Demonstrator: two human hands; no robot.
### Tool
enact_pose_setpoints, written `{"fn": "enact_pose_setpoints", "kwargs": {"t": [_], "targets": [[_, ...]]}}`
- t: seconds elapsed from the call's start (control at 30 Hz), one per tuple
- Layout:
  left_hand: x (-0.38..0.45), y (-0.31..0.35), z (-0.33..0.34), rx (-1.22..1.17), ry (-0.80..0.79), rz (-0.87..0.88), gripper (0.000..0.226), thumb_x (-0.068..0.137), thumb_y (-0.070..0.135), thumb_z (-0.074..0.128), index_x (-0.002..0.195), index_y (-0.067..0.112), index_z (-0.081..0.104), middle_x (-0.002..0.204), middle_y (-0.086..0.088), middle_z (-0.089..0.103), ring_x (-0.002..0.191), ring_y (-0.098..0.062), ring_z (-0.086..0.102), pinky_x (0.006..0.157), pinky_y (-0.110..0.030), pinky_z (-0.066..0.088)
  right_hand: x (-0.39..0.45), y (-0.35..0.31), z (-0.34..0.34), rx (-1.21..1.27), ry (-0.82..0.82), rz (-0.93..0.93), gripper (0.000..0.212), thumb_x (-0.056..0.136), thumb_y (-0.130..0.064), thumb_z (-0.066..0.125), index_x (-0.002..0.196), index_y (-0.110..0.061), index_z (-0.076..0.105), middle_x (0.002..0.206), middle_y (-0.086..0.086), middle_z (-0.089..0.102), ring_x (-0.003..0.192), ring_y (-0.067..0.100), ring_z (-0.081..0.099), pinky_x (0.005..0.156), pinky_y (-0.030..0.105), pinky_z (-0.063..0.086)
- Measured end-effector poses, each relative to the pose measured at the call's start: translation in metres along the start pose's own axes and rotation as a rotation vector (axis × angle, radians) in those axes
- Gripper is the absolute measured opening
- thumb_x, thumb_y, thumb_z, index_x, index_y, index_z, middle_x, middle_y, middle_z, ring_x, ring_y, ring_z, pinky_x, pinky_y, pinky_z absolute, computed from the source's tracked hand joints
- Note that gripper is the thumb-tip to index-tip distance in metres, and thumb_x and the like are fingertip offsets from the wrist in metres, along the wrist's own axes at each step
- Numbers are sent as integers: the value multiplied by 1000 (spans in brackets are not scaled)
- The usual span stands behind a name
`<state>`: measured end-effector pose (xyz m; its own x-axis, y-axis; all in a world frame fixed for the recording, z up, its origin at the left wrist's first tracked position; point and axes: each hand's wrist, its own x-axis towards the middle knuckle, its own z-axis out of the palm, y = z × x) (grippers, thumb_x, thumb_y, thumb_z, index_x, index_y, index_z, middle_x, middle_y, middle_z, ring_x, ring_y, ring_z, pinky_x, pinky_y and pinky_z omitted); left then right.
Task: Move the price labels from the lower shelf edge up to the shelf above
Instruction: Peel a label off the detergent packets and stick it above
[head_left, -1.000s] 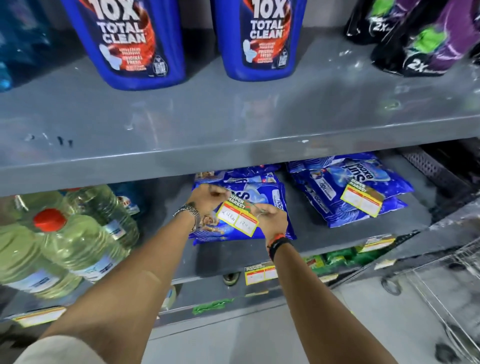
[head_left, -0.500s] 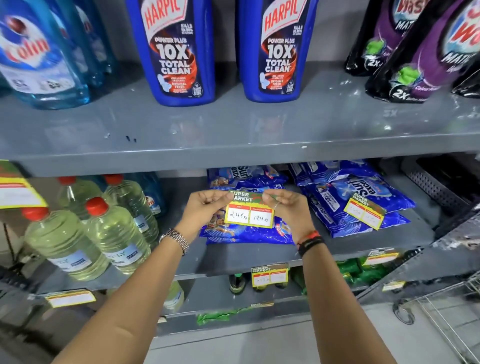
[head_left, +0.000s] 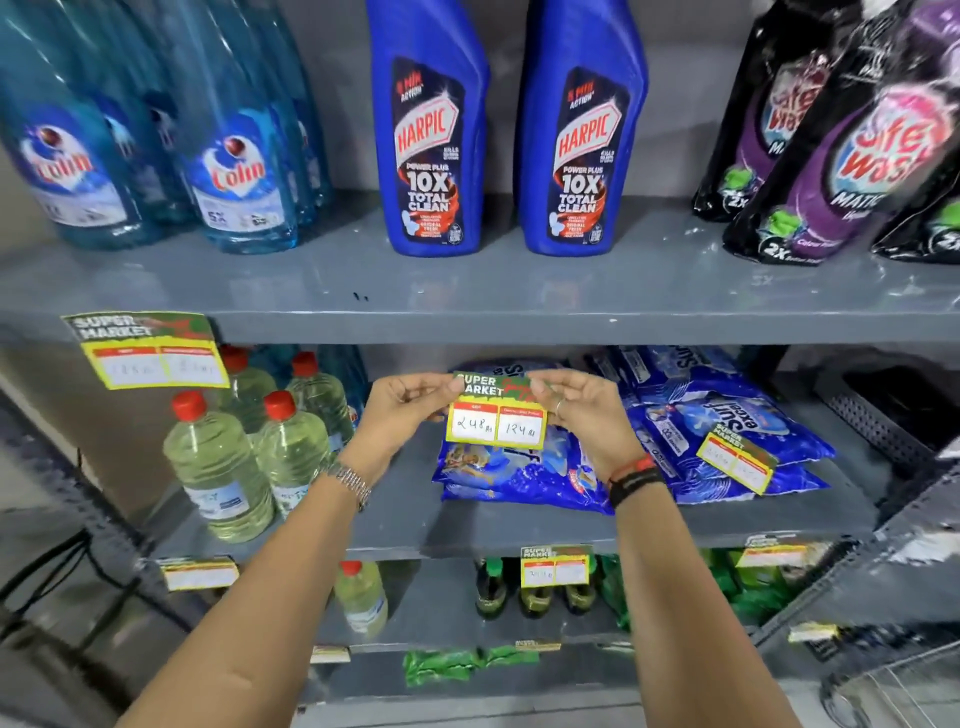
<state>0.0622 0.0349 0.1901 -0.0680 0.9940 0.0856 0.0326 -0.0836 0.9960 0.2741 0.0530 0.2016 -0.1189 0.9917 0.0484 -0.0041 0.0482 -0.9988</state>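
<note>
A person's 2 hands hold a yellow price label (head_left: 496, 415) in mid-air in front of the blue detergent bags (head_left: 524, 475), just below the front lip of the upper shelf (head_left: 519, 327). The left hand (head_left: 402, 410) pinches the label's top left corner between thumb and fingers, and the right hand (head_left: 582, 413) pinches the top right corner the same way, so the card hangs flat and faces outward, its 2 white boxes reading 248 and 124. It touches neither shelf edge at this moment. One label (head_left: 148, 351) already hangs from the upper lip at far left, above the clear bottles with red caps (head_left: 221, 467); another label (head_left: 735, 460) lies on the detergent bags to the right, and more sit on the lower shelf edge (head_left: 556, 566). To place this one well, the person likely needs to raise it level, keep both corners at equal height, and press the green top strip squarely against the grey lip below the 2 blue cleaner bottles (head_left: 428, 135), the way the far-left label hangs. How the label fastens cannot be told from this view. A tilted start could leave it crooked.
</note>
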Motion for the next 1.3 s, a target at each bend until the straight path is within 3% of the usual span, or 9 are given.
{"fn": "enact_pose_setpoints", "kwargs": {"t": [0.23, 0.5, 0.7, 0.83, 0.93, 1.0, 1.1, 1.2, 1.3], "targets": [[-35, 36, 7, -24, 75, 169, 13, 67, 24, 75, 78, 18, 74, 69, 4, 76, 63, -6, 69, 58, -14, 52, -25, -46, -11, -97, -14, -264, 16, 75, -5, 72, 79, -21, 73, 68, -11, 75, 69, 6, 69, 66, 14, 55], [-30, 70, 20, 166, 308, 313, 18, 67, 32, 80, 81, 20, 76, 74, 5, 76, 71, -12, 72, 70, -24, 56, -30, -70, -5, -52, 213, -332, 12, 71, -14, 78, 82, -16, 74, 77, 2, 75, 73, 15, 71, 70, 31, 57], [-30, 75, 27, 241, 408, 366, 10, 70, 29, 79, 77, 24, 74, 64, 22, 67, 61, 5, 65, 59, -6, 49, -27, -71, 5, -152, 303, -356, 10, 71, -22, 78, 77, -28, 72, 77, -5, 74, 74, 12, 70, 67, 25, 56], [-30, 75, 29, 267, 437, 379, 9, 70, 29, 79, 76, 24, 74, 65, 22, 67, 60, 5, 65, 57, -6, 48, -26, -71, 8, -204, 351, -377, 9, 72, -22, 78, 80, -24, 73, 76, -4, 72, 74, 14, 70, 68, 23, 58], [-32, 77, 32, 326, 466, 376, 14, 71, 33, 77, 77, 21, 74, 67, 15, 69, 61, 3, 64, 55, -7, 48, -24, -68, 13, -256, 413, -418, 10, 73, -21, 77, 83, -19, 75, 73, -8, 68, 70, 7, 66, 63, 12, 53], [-34, 78, 35, 537, 555, 403, 17, 72, 45, 73, 76, 29, 70, 67, 18, 66, 62, 0, 61, 52, -13, 44, -23, -64, 17, -302, 470, -490, 12, 74, -21, 76, 85, -18, 75, 74, -6, 66, 68, 7, 63, 60, 9, 49], [-35, 77, 34, 817, 662, 522, 24, 72, 54, 68, 86, 34, 63, 89, 17, 63, 82, -7, 49, 66, -23, 33, -24, -55, 22, -513, 550, -647, 25, 76, -31, 74, 97, -19, 71, 95, -4, 66, 90, 7, 55, 77, 14, 42], [-26, 77, 28, 896, 547, 624, 30, 77, 54, 64, 101, 36, 62, 121, 18, 58, 120, -10, 46, 94, -26, 27, -18, -58, 25, -702, 526, -654, 49, 73, -51, 70, 112, -22, 63, 125, -5, 60, 125, 15, 44, 105, 29, 30], [-17, 80, 24, 877, 403, 639, 26, 82, 51, 59, 103, 38, 65, 120, 20, 62, 125, -6, 48, 107, -27, 21, -12, -66, 28, -761, 466, -575, 53, 71, -56, 68, 111, -22, 64, 118, -3, 66, 121, 17, 51, 111, 37, 27]]}}
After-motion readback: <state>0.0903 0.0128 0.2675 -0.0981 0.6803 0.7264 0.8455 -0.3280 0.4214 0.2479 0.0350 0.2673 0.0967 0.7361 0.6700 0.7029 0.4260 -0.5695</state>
